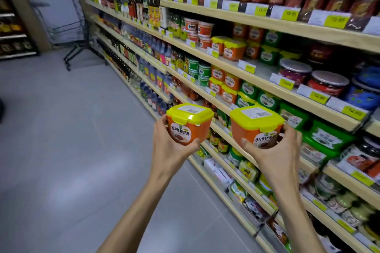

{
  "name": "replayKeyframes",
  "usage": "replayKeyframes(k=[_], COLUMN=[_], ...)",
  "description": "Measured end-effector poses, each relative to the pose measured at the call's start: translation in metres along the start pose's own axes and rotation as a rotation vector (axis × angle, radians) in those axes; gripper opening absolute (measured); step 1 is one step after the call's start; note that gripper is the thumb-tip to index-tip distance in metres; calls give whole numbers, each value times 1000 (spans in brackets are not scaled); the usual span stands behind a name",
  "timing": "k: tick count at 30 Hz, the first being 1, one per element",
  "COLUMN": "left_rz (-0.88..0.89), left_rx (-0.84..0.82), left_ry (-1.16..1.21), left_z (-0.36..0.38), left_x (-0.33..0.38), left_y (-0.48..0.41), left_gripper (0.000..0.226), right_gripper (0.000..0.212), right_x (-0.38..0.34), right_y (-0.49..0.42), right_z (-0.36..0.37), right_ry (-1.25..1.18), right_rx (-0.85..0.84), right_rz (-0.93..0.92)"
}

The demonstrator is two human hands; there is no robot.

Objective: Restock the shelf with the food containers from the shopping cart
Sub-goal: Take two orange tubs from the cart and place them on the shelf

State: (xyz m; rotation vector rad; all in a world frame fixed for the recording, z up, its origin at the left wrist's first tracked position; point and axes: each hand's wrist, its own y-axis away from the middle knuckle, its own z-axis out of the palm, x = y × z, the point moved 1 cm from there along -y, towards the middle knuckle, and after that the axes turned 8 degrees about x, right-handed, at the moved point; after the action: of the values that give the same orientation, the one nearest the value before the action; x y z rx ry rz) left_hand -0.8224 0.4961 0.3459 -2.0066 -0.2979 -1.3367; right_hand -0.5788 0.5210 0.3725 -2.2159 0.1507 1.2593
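Two tubs are held up in the aisle, beside the shelves. The left tub (190, 124) (orange, with a yellow-green lid) is gripped from below by the left hand (167, 148), whose fingers are curled round its sides and base. The right tub (257, 125), of the same kind, is grasped by the right hand (276, 150), with the thumb pressed beside the label and the fingers wrapped round the far side. Both tubs are carried upright and apart from each other, neither touching the shelf (265, 81). Like tubs (234, 50) are seen stacked on that shelf, higher up. A cart (72, 35) is parked at the far end, on the grey floor (72, 129).
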Motion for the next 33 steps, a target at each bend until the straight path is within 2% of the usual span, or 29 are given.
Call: replayKeyframes(k=[6, 15, 20, 26, 33], left_rz=[18, 45, 79, 152, 220], left_rx=[-4, -41, -96, -209, -359], left_ry=[-17, 17, 59, 164, 281], left_z=[44, 109, 151, 209, 280], left_x=[-30, -65, -77, -86, -92], left_y=[-105, -228, -300, -399, -488], left_gripper=[89, 91, 90, 92, 93], right_gripper=[97, 93, 83, 92, 89], right_x=[-6, -17, -24, -39, -57], right_y=[-75, -160, -196, -250, -303], right_z=[85, 165, 209, 274, 335], right_ry=[-35, -13, -17, -7, 19], right_rx=[28, 110, 207, 385, 575], right_rz=[4, 39, 54, 120, 168])
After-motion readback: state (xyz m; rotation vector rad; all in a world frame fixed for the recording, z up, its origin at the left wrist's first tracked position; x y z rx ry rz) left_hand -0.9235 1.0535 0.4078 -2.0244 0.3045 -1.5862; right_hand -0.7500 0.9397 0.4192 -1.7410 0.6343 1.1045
